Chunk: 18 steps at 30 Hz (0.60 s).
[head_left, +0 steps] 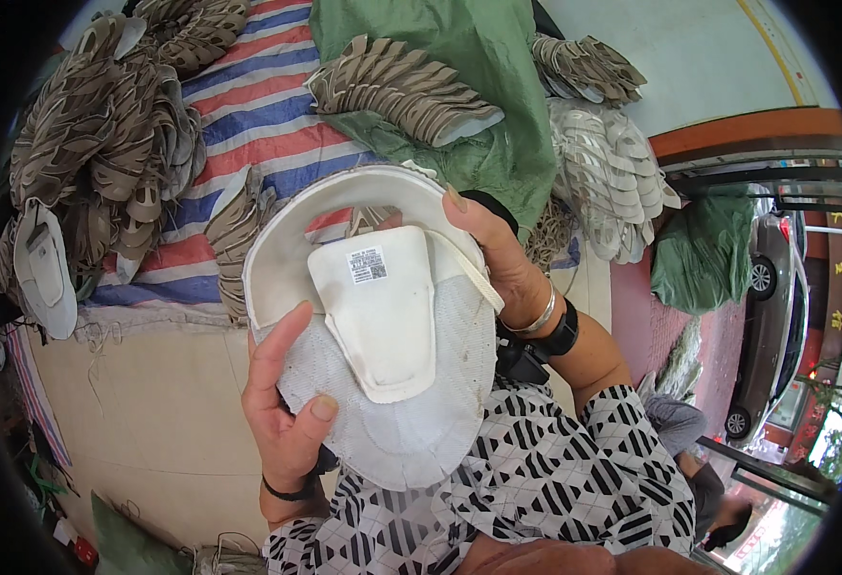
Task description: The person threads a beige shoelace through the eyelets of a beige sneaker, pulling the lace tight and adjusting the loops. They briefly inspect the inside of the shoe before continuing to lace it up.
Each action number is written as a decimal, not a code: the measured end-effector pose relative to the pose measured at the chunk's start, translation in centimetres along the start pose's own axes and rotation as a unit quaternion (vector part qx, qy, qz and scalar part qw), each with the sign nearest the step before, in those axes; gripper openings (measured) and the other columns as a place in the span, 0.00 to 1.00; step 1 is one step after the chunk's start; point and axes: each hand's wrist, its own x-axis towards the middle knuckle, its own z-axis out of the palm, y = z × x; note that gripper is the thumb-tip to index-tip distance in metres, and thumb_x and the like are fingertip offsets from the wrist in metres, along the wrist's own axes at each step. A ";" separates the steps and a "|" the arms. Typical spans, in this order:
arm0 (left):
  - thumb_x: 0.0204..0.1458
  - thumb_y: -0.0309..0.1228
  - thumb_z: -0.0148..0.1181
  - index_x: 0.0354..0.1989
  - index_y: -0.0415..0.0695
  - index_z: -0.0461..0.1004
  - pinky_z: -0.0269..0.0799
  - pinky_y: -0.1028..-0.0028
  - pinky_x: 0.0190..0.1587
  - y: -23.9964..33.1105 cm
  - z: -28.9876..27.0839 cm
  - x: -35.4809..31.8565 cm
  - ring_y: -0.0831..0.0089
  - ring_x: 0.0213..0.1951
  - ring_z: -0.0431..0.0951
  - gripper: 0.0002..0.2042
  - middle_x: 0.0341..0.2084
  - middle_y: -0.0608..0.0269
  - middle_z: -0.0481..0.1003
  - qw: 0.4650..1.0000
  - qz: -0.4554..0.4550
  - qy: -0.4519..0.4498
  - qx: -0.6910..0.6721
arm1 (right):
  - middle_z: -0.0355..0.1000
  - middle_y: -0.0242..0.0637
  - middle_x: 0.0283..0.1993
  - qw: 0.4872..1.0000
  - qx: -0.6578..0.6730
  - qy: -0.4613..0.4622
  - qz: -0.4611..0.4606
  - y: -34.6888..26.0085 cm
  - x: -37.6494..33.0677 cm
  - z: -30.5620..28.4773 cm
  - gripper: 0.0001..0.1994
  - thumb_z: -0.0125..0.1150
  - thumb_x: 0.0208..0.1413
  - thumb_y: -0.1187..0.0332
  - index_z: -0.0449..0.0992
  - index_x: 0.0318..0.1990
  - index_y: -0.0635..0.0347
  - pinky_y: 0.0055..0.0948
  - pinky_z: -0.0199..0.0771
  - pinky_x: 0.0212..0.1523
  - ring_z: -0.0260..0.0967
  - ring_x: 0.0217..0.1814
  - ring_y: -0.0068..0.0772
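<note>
Between both hands I hold a white shoe upper (392, 441), its pale lining side facing up. The padded tongue (382, 326) lies over its middle, with a small printed label (367, 265) near the top. A cream strap or lace (466, 270) runs along the right side of the opening. My left hand (287, 407) grips the left edge, thumb and a finger on the near face. My right hand (497, 254) is closed on the upper right rim, thumb on top; its other fingers are hidden behind the upper.
Bundles of brown shoe uppers (100, 134) lie at left on a striped sheet (248, 125). A brown stack (402, 91) rests on green sacking (478, 48). White uppers (608, 177) and a green bag (699, 254) stand at right. Another person (684, 431) is at lower right.
</note>
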 end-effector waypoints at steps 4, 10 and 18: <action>0.42 0.45 0.66 0.59 0.32 0.63 0.57 0.69 0.60 -0.2 -0.1 -0.1 0.66 0.57 0.66 0.39 0.54 0.52 0.66 1.000 -0.011 -0.004 -0.013 | 0.72 0.46 0.49 1.000 -0.004 0.017 -0.004 0.1 0.1 -0.1 0.29 0.55 0.57 0.51 0.65 0.57 0.66 0.32 0.72 0.55 0.72 0.51 0.34; 0.42 0.48 0.66 0.61 0.32 0.61 0.57 0.69 0.60 -0.3 0.0 -0.1 0.66 0.57 0.66 0.41 0.55 0.52 0.65 0.999 -0.021 -0.004 -0.031 | 0.72 0.46 0.49 0.998 0.050 0.017 0.016 0.4 0.2 -0.4 0.29 0.57 0.56 0.52 0.65 0.57 0.66 0.33 0.74 0.54 0.73 0.50 0.35; 0.42 0.49 0.66 0.61 0.32 0.61 0.56 0.68 0.61 -0.6 -0.4 -0.2 0.66 0.58 0.65 0.42 0.56 0.52 0.65 0.999 -0.019 -0.010 -0.024 | 0.73 0.46 0.49 0.997 0.067 0.015 0.028 0.6 0.3 -0.7 0.26 0.56 0.58 0.54 0.66 0.57 0.63 0.34 0.74 0.54 0.73 0.50 0.35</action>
